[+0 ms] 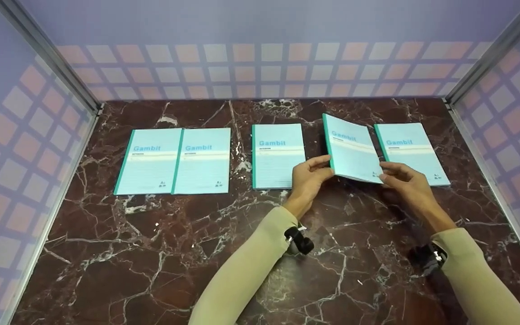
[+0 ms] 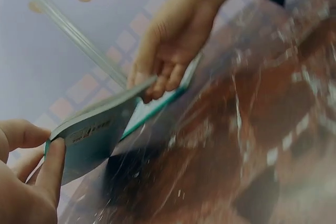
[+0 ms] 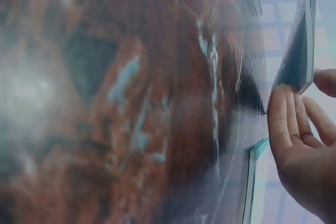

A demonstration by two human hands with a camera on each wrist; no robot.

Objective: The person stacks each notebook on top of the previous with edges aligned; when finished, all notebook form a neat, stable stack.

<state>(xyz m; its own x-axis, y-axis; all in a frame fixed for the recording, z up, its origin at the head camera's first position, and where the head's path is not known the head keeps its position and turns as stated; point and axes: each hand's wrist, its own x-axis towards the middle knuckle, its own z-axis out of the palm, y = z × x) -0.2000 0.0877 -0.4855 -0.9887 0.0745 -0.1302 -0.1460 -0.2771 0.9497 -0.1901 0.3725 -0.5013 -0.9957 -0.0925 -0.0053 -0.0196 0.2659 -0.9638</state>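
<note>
The left hand point(image 1: 308, 177) and the right hand point(image 1: 405, 179) together held one notebook point(image 1: 351, 150) tilted above the desk point(image 1: 160, 253), fingers point(image 2: 50, 169) pinching its near corners, over the gap between the middle notebook point(image 1: 277, 155) and the far-right notebook point(image 1: 411, 151). The step in hand appeared to be placing it into the row (two further notebooks point(image 1: 174, 160) lay touching at the left). The next move would likely call for levelling it and lowering it flat without overlapping either neighbour.

Both sleeved arms reach forward; left hand point(image 1: 307, 177) and right hand point(image 1: 405, 180) pinch with thumbs above curled fingers.
</note>
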